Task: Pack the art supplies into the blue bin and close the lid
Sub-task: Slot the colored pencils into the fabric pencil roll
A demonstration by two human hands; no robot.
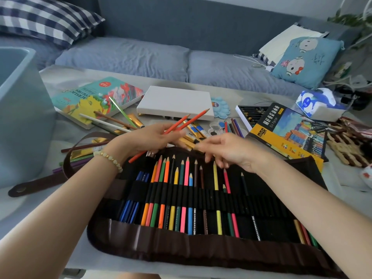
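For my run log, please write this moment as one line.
left hand: holds two orange pencils | right hand: reaches over pencil roll | blue bin: open, at left

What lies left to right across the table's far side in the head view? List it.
blue bin → acrylic paint box → white canvas → blue palette → oil pastel box → tissue pack

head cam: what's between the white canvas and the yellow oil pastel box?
Not bare in the head view: a blue flower-shaped palette, an open pastel tray and a few loose coloured pencils.
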